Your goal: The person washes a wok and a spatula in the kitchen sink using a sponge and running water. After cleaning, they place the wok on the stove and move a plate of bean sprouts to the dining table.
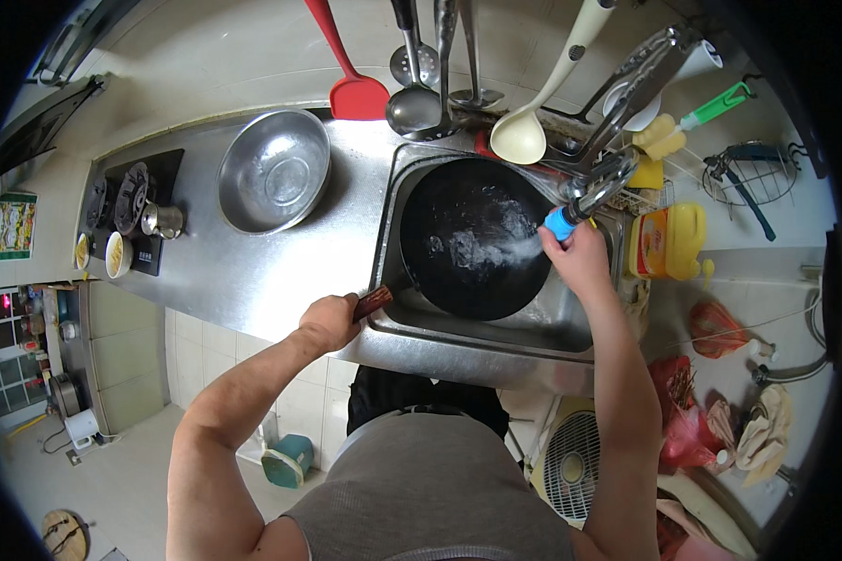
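A black wok [473, 280] rests in the stainless steel sink [568, 329], with water splashing over its inner surface. Its wooden handle [374, 303] juts out over the sink's left front rim, and my left hand [331, 321] is closed around it. At the right side of the sink, my right hand [581, 247] grips the blue spray nozzle [560, 224] at the end of the chrome faucet [610, 182]. A stream from the nozzle runs leftward into the wok.
A steel basin [275, 172] stands on the counter [252, 273] left of the sink. Several utensils hang behind, among them a red spatula [359, 98] and a cream ladle [523, 133]. Two bowls sit by the gas stove [140, 210]. A yellow jug [673, 238] stands on the right.
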Demonstrator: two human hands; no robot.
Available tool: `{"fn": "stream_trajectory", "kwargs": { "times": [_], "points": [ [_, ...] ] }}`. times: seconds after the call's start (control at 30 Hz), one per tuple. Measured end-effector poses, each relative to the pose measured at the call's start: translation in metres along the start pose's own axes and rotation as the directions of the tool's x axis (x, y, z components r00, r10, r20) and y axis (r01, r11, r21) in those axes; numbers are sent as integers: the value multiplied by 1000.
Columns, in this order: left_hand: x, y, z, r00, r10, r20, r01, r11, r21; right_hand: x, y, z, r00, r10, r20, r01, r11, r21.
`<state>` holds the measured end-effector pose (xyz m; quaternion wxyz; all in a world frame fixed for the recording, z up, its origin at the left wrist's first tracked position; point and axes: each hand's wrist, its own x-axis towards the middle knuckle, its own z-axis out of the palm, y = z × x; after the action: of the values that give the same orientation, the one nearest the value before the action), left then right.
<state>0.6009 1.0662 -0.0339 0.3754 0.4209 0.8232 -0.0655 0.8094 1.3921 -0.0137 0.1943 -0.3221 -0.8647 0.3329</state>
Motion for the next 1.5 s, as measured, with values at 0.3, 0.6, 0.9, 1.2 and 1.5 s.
{"fn": "stream_trajectory", "kwargs": {
  "times": [0.3,0.6,0.9,1.2,1.5],
  "points": [
    [8,5,11,998,40,53,-36,996,-79,9,9,25,988,135,79,-155,781,605],
    [7,-3,18,1000,20,7,-19,997,-76,-2,-6,11,945,301,128,-327,853,406],
    [3,-11,20,1000,5,14,-4,996,-84,-10,5,14,952,295,77,-305,907,292],
    [-8,-9,20,1000,5,26,-2,993,-119,-29,102,-11,924,380,-46,-361,905,224],
    [-12,-9,22,1000,24,14,-21,991,-132,3,117,13,653,750,107,-487,307,818]
  ]
}}
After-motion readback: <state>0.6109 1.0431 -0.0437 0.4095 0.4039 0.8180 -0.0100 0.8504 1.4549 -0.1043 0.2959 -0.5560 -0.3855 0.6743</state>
